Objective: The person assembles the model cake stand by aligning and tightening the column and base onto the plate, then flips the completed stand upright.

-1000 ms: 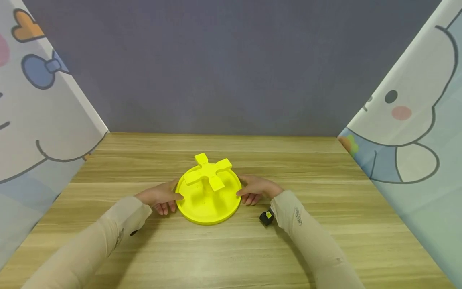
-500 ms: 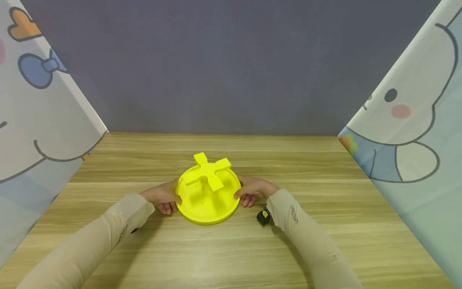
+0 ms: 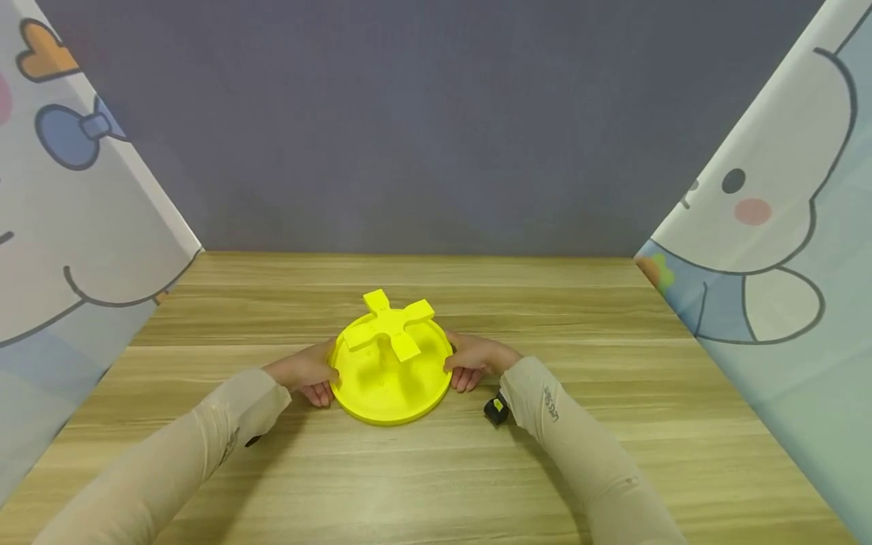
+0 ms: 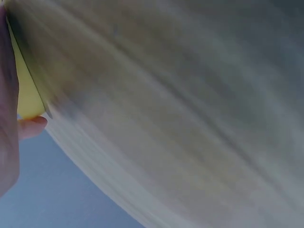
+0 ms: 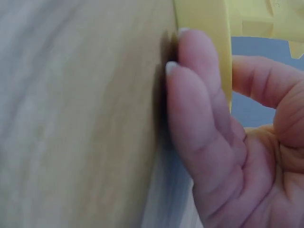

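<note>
A bright yellow stand has a round, rimmed base (image 3: 388,397) and a raised four-armed cross top (image 3: 391,324). It appears to sit on the wooden table, centred between both hands. My left hand (image 3: 309,372) grips the base's left rim, thumb over the edge. In the left wrist view only part of that hand (image 4: 7,128) shows, beside the yellow rim (image 4: 29,95). On the opposite side my right hand (image 3: 477,356) holds the rim. The right wrist view has its thumb (image 5: 259,78) on the upper side and fingers (image 5: 194,104) along the outer edge, near the tabletop.
The wood-grain table (image 3: 409,484) extends around the stand. A grey panel (image 3: 422,129) rises at the back, with cartoon-printed panels on the left (image 3: 102,227) and right (image 3: 763,250). A small black device (image 3: 496,409) hangs at the right cuff.
Both wrists have edged slightly inward toward the stand, and the head view has shifted a little. The stand looks practically unmoved, with both hands still at its rim.
</note>
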`<state>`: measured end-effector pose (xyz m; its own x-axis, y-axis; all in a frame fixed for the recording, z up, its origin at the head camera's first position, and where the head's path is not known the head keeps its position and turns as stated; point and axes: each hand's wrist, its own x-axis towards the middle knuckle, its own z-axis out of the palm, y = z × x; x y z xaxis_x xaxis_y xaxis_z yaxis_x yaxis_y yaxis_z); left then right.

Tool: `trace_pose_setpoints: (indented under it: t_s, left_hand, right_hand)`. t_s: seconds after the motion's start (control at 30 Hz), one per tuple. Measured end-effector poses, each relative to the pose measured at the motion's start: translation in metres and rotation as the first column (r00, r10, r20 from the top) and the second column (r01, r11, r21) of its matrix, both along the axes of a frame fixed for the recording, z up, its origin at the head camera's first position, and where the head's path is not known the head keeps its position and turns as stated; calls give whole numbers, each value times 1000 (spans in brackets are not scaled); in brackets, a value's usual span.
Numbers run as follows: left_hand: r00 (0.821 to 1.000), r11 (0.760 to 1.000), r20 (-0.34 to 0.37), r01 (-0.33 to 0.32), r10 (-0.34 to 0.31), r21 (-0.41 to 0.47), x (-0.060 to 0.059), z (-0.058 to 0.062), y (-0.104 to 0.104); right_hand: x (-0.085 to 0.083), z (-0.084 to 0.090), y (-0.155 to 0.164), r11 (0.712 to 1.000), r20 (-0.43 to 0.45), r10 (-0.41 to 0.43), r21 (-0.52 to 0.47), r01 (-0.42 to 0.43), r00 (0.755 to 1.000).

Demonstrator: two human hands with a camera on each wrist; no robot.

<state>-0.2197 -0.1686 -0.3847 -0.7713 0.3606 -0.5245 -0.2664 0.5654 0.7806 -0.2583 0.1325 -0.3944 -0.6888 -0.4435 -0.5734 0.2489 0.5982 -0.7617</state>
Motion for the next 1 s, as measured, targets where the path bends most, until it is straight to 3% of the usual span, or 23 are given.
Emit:
trace_pose_setpoints:
  t_s: [0.2, 0.37, 0.6, 0.77, 0.83, 0.9, 0.97, 1.0]
  left_hand:
    - [999, 998, 16, -47, 47, 40, 3, 6, -1]
    - [999, 995, 2, -39, 39, 92, 2, 14, -6]
    - [1000, 991, 8, 5, -6, 135, 3, 26, -16]
    - [1000, 983, 26, -4, -1, 186, 6, 32, -23]
    - [1000, 980, 25, -5, 0, 200, 6, 35, -25]
    - [1000, 978, 21, -5, 0, 208, 6, 37, -27]
    - [1000, 977, 19, -7, 3, 212, 6, 39, -29]
    - [1000, 977, 16, -4, 1, 213, 7, 40, -30]
  right_hand:
    - [0, 1, 3, 999, -55, 42, 29, -41, 998]
    - [1, 9, 7, 997, -140, 75, 33, -71, 987]
    - [5, 13, 19, 988, -230, 77, -114, -106, 970]
    - [9, 12, 29, 947, -320, 70, -276, -163, 945]
    - [11, 14, 27, 941, -426, 58, -278, -191, 903]
    - [14, 16, 23, 956, -567, 43, -215, -198, 823]
    - [17, 17, 18, 978, -712, 33, -123, -170, 702]
    - [18, 18, 16, 984, -781, 39, -77, -158, 623]
